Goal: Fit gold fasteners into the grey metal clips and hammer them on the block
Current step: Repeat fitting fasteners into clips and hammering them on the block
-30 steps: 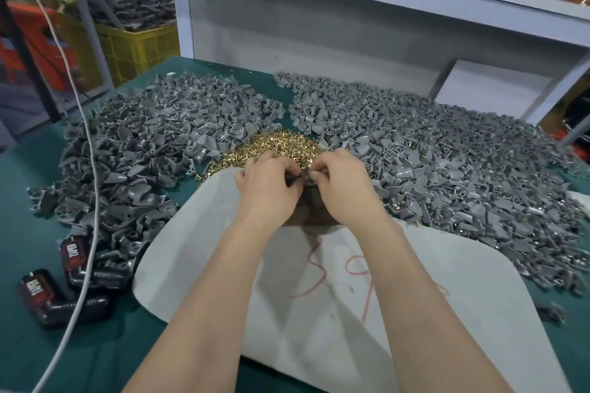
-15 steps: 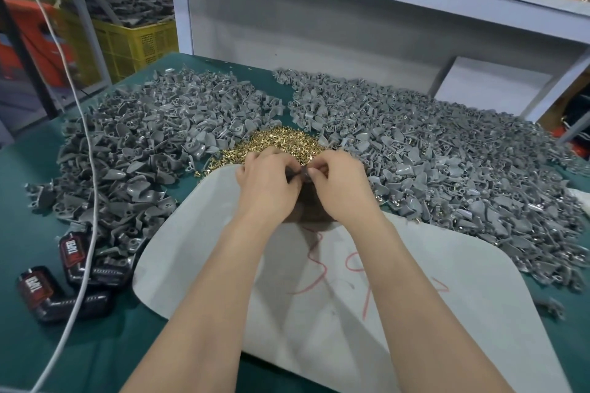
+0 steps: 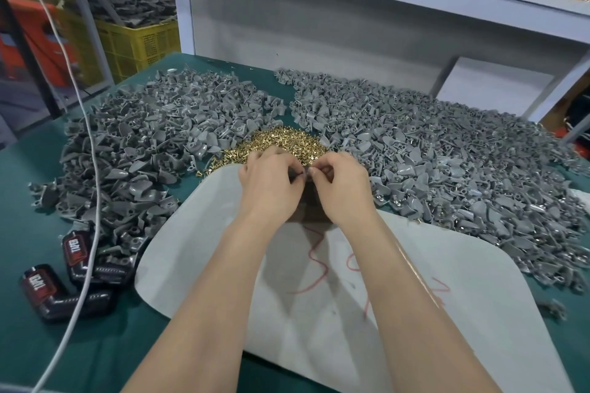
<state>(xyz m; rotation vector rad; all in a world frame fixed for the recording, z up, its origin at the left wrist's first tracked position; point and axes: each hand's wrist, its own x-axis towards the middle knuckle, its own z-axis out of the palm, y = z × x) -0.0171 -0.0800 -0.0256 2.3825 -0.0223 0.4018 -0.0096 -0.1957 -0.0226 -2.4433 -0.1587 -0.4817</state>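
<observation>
On the worktop (image 3: 38,169), the left clip heap (image 3: 143,143) and the right clip heap (image 3: 447,163) flank the fasteners (image 3: 281,142), piled just behind a sheet's (image 3: 447,290) far edge. The left grip (image 3: 271,188) and right grip (image 3: 341,191) meet over that edge, pinching a small part (image 3: 303,174). Two battery packs (image 3: 79,252) lie near left, under a cable (image 3: 89,201).

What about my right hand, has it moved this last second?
No. The right hand stays at the near edge of the gold fastener pile, pinching a part with the left hand.
</observation>
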